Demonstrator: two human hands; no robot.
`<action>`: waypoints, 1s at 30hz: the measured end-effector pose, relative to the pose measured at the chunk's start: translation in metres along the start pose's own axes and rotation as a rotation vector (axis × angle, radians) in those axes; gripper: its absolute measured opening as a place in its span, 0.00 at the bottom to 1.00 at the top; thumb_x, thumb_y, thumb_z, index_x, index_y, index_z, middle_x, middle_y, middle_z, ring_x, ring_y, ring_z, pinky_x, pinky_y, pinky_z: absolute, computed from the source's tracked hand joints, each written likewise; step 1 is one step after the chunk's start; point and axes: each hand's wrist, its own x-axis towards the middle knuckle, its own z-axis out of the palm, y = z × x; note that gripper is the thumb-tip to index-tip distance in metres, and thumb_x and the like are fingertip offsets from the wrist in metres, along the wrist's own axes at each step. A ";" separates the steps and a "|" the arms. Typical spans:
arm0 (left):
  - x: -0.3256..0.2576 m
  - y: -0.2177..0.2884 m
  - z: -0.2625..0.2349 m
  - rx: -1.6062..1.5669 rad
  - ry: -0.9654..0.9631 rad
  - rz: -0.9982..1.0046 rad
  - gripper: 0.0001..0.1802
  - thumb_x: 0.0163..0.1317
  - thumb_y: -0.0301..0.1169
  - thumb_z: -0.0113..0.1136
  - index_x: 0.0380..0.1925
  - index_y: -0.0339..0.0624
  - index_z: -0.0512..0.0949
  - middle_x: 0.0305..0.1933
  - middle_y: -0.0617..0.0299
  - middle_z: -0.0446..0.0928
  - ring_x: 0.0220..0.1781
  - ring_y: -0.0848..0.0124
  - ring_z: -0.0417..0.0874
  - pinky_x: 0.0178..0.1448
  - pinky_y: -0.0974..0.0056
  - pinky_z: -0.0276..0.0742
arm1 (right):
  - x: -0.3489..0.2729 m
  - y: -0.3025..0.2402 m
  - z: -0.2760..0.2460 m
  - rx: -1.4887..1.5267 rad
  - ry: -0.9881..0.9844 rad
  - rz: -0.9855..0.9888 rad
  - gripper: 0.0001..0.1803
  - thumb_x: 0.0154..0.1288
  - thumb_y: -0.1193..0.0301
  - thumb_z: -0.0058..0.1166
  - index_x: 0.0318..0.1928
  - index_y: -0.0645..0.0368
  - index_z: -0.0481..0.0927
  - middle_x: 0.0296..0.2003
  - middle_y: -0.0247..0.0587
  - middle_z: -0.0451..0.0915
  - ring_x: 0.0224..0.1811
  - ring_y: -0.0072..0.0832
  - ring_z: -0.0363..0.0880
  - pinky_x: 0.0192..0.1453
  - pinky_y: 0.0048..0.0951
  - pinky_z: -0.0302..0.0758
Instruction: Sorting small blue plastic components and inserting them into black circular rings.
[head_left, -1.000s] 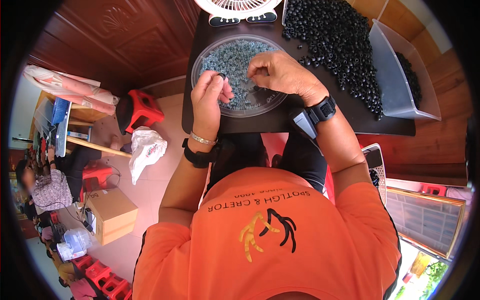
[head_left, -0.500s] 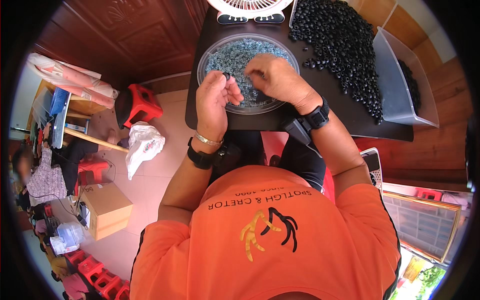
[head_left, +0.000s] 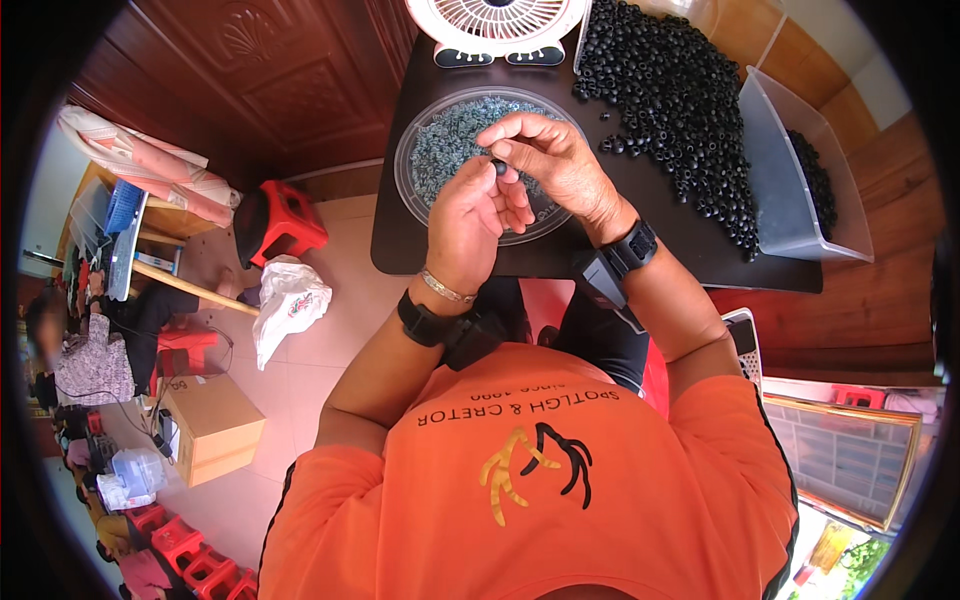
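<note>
Between the thumb and finger of my left hand (head_left: 468, 220) is a small round black piece (head_left: 499, 167), with the other fingers loosely curled. My right hand (head_left: 565, 170) meets it from the right, thumb and forefinger pinched close to the black piece. Whatever is in that pinch is too small to make out. Both hands are above a round clear plastic tub (head_left: 403, 190), which holds many tiny bluish, see-through pieces (head_left: 440, 145). Part of the tub is hidden by the hands.
A big heap of small black ring-like pieces (head_left: 665, 100) covers the right of the dark table (head_left: 690, 245). Beside it a clear plastic bin (head_left: 775, 190) lies tipped, more black pieces inside. A white fan (head_left: 495, 25) stands behind the tub. A red stool (head_left: 290, 225) stands at the left.
My left hand has moved right and turned with the black piece. My right thumb and forefinger have come from over the tub to meet it. The view has shifted slightly.
</note>
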 end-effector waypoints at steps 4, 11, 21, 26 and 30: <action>0.000 0.000 0.001 -0.035 0.008 0.000 0.15 0.72 0.40 0.41 0.37 0.40 0.71 0.30 0.57 0.75 0.32 0.64 0.78 0.37 0.64 0.72 | -0.001 -0.002 0.003 0.019 0.037 -0.070 0.07 0.69 0.75 0.54 0.43 0.60 0.82 0.31 0.27 0.79 0.32 0.13 0.74 0.40 0.18 0.74; 0.001 0.000 -0.002 0.011 0.026 0.032 0.15 0.72 0.40 0.41 0.37 0.41 0.71 0.30 0.58 0.75 0.32 0.65 0.78 0.37 0.64 0.71 | -0.002 0.000 0.004 0.013 0.016 -0.013 0.05 0.67 0.75 0.55 0.42 0.61 0.82 0.31 0.28 0.78 0.32 0.15 0.75 0.40 0.19 0.75; -0.007 0.013 -0.004 0.071 0.085 0.112 0.15 0.70 0.41 0.44 0.35 0.40 0.72 0.29 0.58 0.76 0.29 0.67 0.78 0.35 0.67 0.72 | -0.001 -0.005 -0.009 -0.394 0.071 -0.249 0.08 0.64 0.69 0.60 0.36 0.62 0.83 0.28 0.32 0.79 0.33 0.19 0.77 0.40 0.24 0.74; -0.015 0.021 -0.023 0.080 0.174 0.161 0.15 0.70 0.40 0.44 0.34 0.41 0.72 0.29 0.58 0.76 0.29 0.67 0.79 0.34 0.67 0.71 | -0.002 -0.005 -0.019 -0.741 -0.134 -0.032 0.06 0.54 0.75 0.64 0.33 0.61 0.82 0.31 0.37 0.80 0.36 0.29 0.79 0.44 0.28 0.74; -0.016 0.017 -0.023 0.042 0.215 0.148 0.14 0.69 0.39 0.44 0.33 0.41 0.72 0.28 0.59 0.76 0.28 0.67 0.79 0.34 0.67 0.71 | -0.004 0.003 -0.015 -1.060 -0.227 -0.216 0.07 0.49 0.72 0.61 0.31 0.59 0.81 0.31 0.41 0.81 0.40 0.42 0.79 0.45 0.39 0.75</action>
